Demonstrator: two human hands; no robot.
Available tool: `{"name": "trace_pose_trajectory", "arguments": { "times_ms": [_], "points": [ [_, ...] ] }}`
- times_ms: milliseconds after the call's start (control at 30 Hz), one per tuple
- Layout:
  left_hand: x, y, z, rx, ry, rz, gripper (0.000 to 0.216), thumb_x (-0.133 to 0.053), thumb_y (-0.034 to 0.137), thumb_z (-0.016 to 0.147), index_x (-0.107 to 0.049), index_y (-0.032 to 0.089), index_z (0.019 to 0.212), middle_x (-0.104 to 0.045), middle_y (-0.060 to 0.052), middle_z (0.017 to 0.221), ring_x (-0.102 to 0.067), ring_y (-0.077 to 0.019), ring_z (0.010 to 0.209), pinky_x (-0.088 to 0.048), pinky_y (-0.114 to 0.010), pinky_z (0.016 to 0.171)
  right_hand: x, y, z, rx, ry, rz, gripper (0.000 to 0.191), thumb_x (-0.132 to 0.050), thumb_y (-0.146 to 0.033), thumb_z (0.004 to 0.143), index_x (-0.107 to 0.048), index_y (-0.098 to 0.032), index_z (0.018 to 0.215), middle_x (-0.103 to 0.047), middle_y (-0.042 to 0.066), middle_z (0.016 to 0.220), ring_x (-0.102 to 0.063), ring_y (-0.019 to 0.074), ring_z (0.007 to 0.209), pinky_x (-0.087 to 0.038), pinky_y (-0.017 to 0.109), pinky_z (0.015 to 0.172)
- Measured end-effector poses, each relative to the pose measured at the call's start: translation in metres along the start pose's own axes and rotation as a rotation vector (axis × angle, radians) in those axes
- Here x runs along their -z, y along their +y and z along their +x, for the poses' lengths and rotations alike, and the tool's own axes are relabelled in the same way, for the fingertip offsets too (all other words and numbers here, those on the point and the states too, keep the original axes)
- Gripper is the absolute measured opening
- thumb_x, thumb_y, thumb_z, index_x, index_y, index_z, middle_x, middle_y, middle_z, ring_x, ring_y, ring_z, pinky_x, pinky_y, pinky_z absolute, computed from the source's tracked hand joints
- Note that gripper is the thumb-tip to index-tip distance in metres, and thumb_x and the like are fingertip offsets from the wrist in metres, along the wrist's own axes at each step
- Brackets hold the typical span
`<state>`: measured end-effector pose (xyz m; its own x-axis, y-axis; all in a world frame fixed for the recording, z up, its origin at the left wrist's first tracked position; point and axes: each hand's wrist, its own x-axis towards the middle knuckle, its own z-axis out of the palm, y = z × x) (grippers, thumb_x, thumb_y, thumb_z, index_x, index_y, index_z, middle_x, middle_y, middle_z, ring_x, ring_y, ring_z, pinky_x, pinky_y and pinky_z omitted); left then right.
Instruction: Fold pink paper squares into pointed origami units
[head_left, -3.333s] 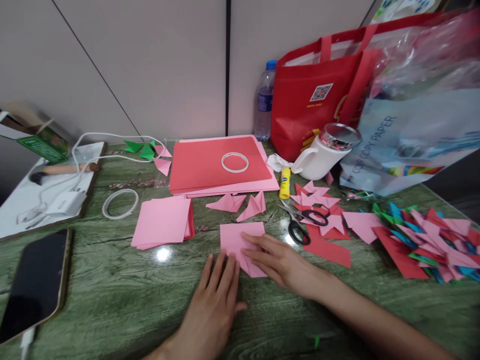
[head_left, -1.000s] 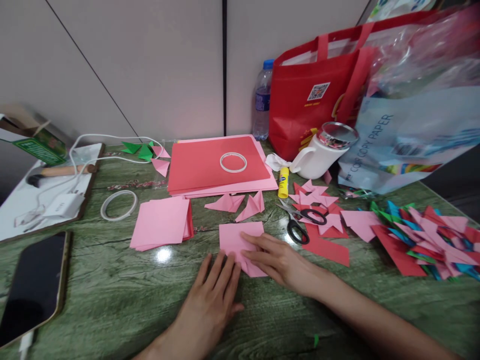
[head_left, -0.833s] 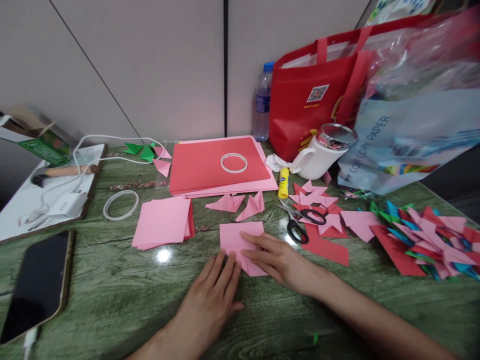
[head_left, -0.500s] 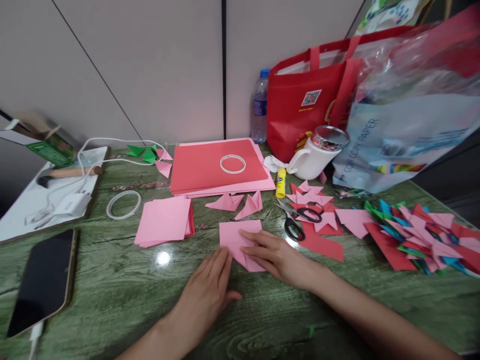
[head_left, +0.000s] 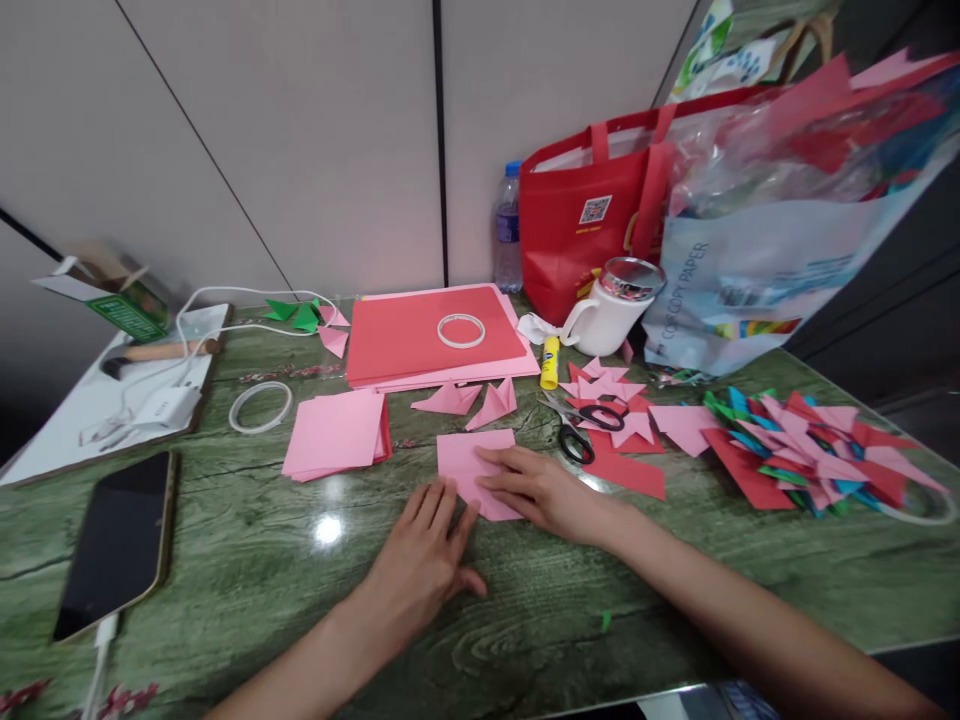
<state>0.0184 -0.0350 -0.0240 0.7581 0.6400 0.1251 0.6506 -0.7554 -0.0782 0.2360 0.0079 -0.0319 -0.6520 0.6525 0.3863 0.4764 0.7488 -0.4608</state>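
Note:
A small pink paper sheet [head_left: 471, 450] lies on the table with its lower left corner folded in. The fingers of my left hand [head_left: 427, 540] are stretched out, their tips at the sheet's lower left edge. My right hand [head_left: 544, 490] rests on the sheet's right side, its fingers extended and pressing on the paper. Just behind the sheet lie two folded pink paper pieces [head_left: 493, 403]. To the left is a stack of pink and red paper squares [head_left: 334, 432]. Black-handled scissors [head_left: 576, 443] lie to the right, by pink and red folded pieces [head_left: 637, 428].
Large red and pink sheets [head_left: 427, 350] carry a tape roll [head_left: 460, 331]. Behind on the right stand a glue stick [head_left: 550, 363], white mug [head_left: 607, 315], bottle [head_left: 508, 230], red bag [head_left: 562, 220] and plastic bag [head_left: 720, 280]. Colourful folded papers [head_left: 817, 450] lie right; a phone [head_left: 116, 540], left.
The camera view has shifted slightly, showing the table's front edge. My hands stay on the pink sheet, with the left fingers a little more spread at its lower left edge.

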Motion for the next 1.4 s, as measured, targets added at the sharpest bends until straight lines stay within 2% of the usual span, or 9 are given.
{"name": "trace_pose_trajectory", "arguments": {
  "times_ms": [167, 500, 633, 800, 967, 1133, 1200, 1333, 1400],
  "points": [
    [0.008, -0.001, -0.002, -0.011, -0.036, -0.016, 0.073, -0.047, 0.066, 0.070, -0.048, 0.020, 0.126, -0.052, -0.022, 0.122, -0.047, -0.0365, 0.115, -0.039, -0.050, 0.088, 0.002, -0.001, 0.001, -0.007, -0.032, 0.003, 0.024, -0.048, -0.019, 0.088, -0.064, -0.015, 0.105, -0.055, 0.016, 0.123, -0.055, 0.0204, 0.110, -0.049, 0.035, 0.089],
    [0.023, 0.000, 0.001, -0.050, -0.113, -0.062, 0.064, -0.047, 0.060, 0.075, -0.049, 0.019, 0.124, -0.053, -0.012, 0.124, -0.043, -0.0360, 0.117, -0.038, -0.052, 0.090, 0.005, -0.006, 0.006, -0.040, -0.113, -0.015, 0.023, -0.048, -0.020, 0.088, -0.062, -0.017, 0.107, -0.052, 0.014, 0.122, -0.056, 0.0189, 0.107, -0.049, 0.034, 0.087],
    [0.023, -0.003, -0.001, -0.038, -0.077, -0.108, 0.062, -0.047, 0.061, 0.075, -0.051, 0.020, 0.121, -0.055, -0.009, 0.122, -0.045, -0.0355, 0.116, -0.038, -0.055, 0.091, 0.003, -0.005, 0.013, -0.063, -0.097, -0.065, 0.023, -0.049, -0.019, 0.087, -0.061, -0.017, 0.107, -0.057, 0.012, 0.114, -0.059, 0.0189, 0.099, -0.051, 0.034, 0.082],
    [0.025, -0.017, -0.007, -0.080, -0.010, -0.229, 0.043, -0.045, 0.051, 0.083, -0.059, 0.018, 0.108, -0.063, -0.006, 0.107, -0.046, -0.0285, 0.118, -0.035, -0.050, 0.099, -0.001, -0.005, 0.022, -0.120, 0.077, -0.129, 0.019, -0.051, -0.016, 0.085, -0.064, -0.016, 0.099, -0.063, 0.011, 0.103, -0.056, 0.0224, 0.098, -0.051, 0.039, 0.081],
    [0.022, -0.027, -0.007, -0.110, 0.082, -0.281, 0.021, -0.043, 0.025, 0.090, -0.062, 0.017, 0.096, -0.065, -0.005, 0.096, -0.053, -0.0219, 0.111, -0.039, -0.044, 0.098, -0.009, -0.010, 0.022, -0.255, 0.148, 0.144, 0.030, -0.059, -0.014, 0.078, -0.059, -0.015, 0.108, -0.061, 0.011, 0.108, -0.057, 0.0217, 0.100, -0.048, 0.040, 0.086],
    [0.013, -0.030, -0.007, -0.099, 0.160, -0.274, 0.020, -0.042, 0.017, 0.089, -0.062, 0.015, 0.085, -0.063, -0.007, 0.097, -0.055, -0.0196, 0.107, -0.041, -0.042, 0.098, -0.014, -0.010, 0.021, -0.446, 0.145, 0.435, 0.040, -0.060, -0.013, 0.074, -0.054, -0.017, 0.114, -0.065, 0.007, 0.096, -0.062, 0.0168, 0.080, -0.053, 0.029, 0.067],
    [0.011, -0.032, -0.006, -0.107, 0.189, -0.280, 0.019, -0.043, 0.017, 0.089, -0.061, 0.015, 0.082, -0.062, -0.008, 0.099, -0.056, -0.0190, 0.104, -0.042, -0.042, 0.098, -0.013, -0.007, 0.021, -0.427, 0.146, 0.368, 0.041, -0.062, -0.013, 0.072, -0.056, -0.019, 0.112, -0.065, 0.007, 0.097, -0.060, 0.0169, 0.078, -0.051, 0.029, 0.064],
    [0.009, -0.035, -0.005, -0.112, 0.194, -0.293, 0.016, -0.045, 0.018, 0.088, -0.059, 0.014, 0.082, -0.062, -0.009, 0.102, -0.057, -0.0181, 0.101, -0.041, -0.042, 0.100, -0.011, -0.003, 0.018, -0.289, 0.145, 0.233, 0.040, -0.062, -0.014, 0.072, -0.058, -0.023, 0.111, -0.062, 0.007, 0.102, -0.057, 0.0203, 0.090, -0.049, 0.036, 0.076],
    [0.009, -0.036, -0.005, -0.111, 0.175, -0.285, 0.016, -0.045, 0.019, 0.088, -0.060, 0.014, 0.086, -0.062, -0.009, 0.102, -0.057, -0.0192, 0.104, -0.041, -0.042, 0.100, -0.012, -0.002, 0.017, -0.296, 0.137, 0.240, 0.041, -0.061, -0.013, 0.073, -0.057, -0.023, 0.113, -0.063, 0.006, 0.096, -0.058, 0.0182, 0.081, -0.050, 0.034, 0.071]
  ]
}}
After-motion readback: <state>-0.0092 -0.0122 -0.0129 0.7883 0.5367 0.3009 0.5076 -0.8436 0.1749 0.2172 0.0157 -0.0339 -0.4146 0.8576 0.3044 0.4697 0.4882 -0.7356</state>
